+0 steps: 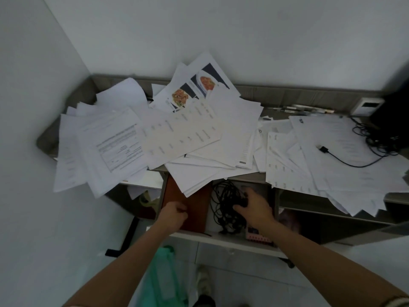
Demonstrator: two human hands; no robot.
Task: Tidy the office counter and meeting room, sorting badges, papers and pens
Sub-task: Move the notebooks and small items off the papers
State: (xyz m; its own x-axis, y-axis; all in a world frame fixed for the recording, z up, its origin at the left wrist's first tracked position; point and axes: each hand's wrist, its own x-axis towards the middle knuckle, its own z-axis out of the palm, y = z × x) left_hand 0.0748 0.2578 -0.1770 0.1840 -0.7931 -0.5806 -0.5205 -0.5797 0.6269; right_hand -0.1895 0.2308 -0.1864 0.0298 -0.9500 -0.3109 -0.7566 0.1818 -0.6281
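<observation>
Loose white papers cover the grey counter, some hanging over its front edge. A few pens lie at the back right of the counter. Below the counter an open drawer holds a brown folder and a tangle of black cables. My left hand is curled at the left edge of the brown folder. My right hand reaches into the drawer and grips the black cable bundle.
A black USB cable runs across the papers at the right toward more coiled wires and a dark device. A white box stands at the back right. Walls close in at the left and back. A green bag lies on the floor below.
</observation>
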